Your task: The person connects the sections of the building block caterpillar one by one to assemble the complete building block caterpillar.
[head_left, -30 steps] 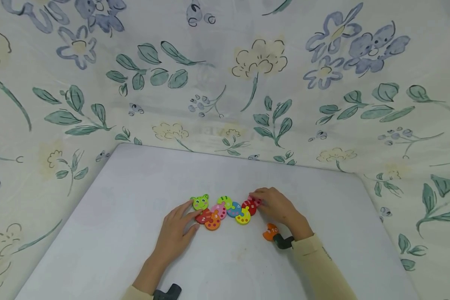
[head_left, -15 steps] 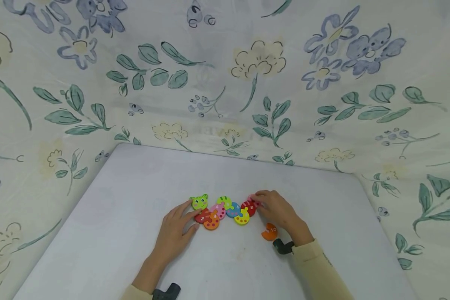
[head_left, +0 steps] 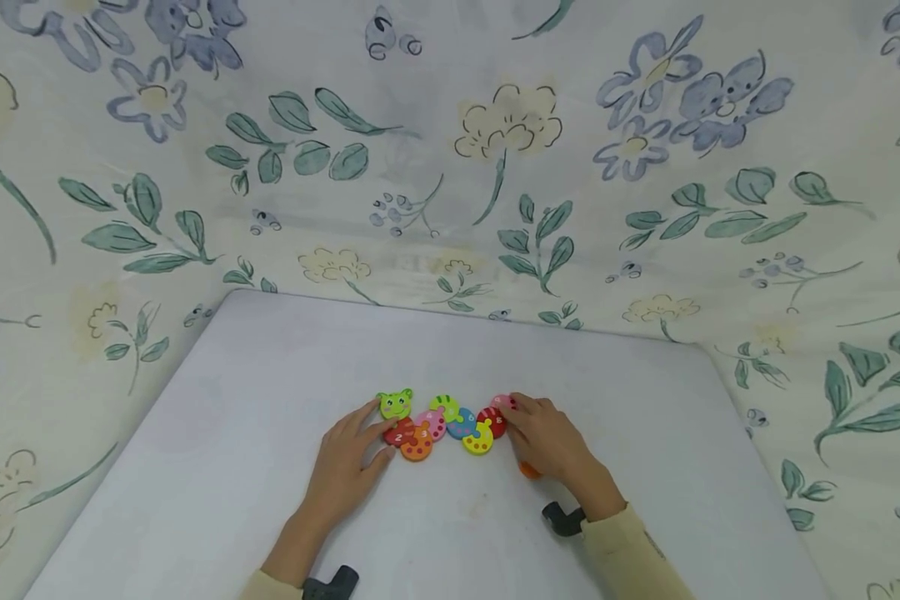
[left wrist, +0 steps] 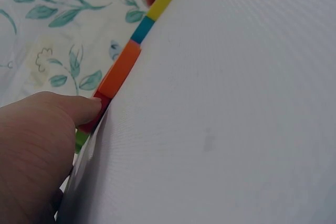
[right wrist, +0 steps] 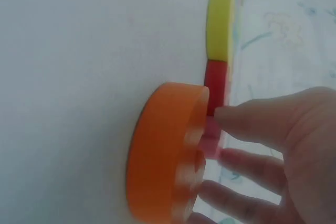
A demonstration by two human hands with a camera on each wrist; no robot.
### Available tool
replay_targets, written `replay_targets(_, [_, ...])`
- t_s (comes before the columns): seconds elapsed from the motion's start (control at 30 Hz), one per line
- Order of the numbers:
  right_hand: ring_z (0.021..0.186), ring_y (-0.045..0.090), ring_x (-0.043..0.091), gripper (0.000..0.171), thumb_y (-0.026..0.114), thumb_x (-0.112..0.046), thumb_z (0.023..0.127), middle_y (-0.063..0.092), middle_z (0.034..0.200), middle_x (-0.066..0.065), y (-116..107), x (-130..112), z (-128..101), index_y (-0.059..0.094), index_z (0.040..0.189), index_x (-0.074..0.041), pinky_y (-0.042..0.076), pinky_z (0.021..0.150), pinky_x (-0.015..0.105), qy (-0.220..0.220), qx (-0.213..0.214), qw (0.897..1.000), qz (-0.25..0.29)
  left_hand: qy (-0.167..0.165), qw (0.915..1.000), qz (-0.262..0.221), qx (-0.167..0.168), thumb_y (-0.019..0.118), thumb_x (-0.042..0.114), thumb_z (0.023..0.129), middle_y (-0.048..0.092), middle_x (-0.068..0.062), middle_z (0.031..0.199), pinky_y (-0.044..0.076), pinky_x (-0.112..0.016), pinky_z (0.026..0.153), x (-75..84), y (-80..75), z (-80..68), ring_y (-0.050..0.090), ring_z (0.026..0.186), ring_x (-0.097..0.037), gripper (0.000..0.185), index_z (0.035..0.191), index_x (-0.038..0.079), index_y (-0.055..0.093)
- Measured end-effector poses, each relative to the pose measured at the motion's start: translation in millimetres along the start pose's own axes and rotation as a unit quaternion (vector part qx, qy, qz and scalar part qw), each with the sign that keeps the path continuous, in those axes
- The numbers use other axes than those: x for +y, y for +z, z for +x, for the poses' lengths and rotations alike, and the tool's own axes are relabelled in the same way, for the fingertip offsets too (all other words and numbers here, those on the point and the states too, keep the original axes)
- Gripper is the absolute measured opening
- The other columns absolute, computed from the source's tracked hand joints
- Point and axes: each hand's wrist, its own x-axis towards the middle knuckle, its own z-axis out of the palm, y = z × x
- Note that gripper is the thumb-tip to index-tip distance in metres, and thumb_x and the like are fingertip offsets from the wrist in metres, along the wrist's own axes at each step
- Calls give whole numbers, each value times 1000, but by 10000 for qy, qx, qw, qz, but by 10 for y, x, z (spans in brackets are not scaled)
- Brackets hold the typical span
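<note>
A wooden caterpillar puzzle [head_left: 461, 423] of numbered, coloured pieces lies joined in a wavy row on the table. My left hand [head_left: 342, 471] holds its head end: one finger lies over the red 2 piece [head_left: 399, 432], another is beside the green face piece [head_left: 396, 406]. In the left wrist view the thumb [left wrist: 86, 109] presses the red edge. At the other end, my right hand [head_left: 558, 442] has its fingertips at the pink piece [head_left: 502, 402] and the red 8 piece [head_left: 491, 422]. A loose orange piece [right wrist: 157, 153] sits under that hand, mostly hidden in the head view.
The white table [head_left: 307, 350] ends at a floral cloth [head_left: 420, 167] behind and at both sides. Dark wrist mounts [head_left: 562, 518] stick out from the sleeves close to the table surface.
The right hand has shifted toward me and now covers most of the orange piece, while more of the pink piece shows. The left hand keeps its place on the puzzle.
</note>
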Motion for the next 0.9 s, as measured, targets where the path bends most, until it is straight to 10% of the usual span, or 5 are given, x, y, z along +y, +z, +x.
replay_targets(0.9, [102, 55, 23, 56, 92, -33, 80, 64, 118, 8, -18, 15, -499, 71, 124, -7, 59, 92, 39, 1206, -198, 9910, 552, -49, 10000, -21, -11, 78, 28, 95, 40, -9, 164, 29, -66, 117, -19, 31, 12, 36, 149, -36, 46, 140, 20, 68])
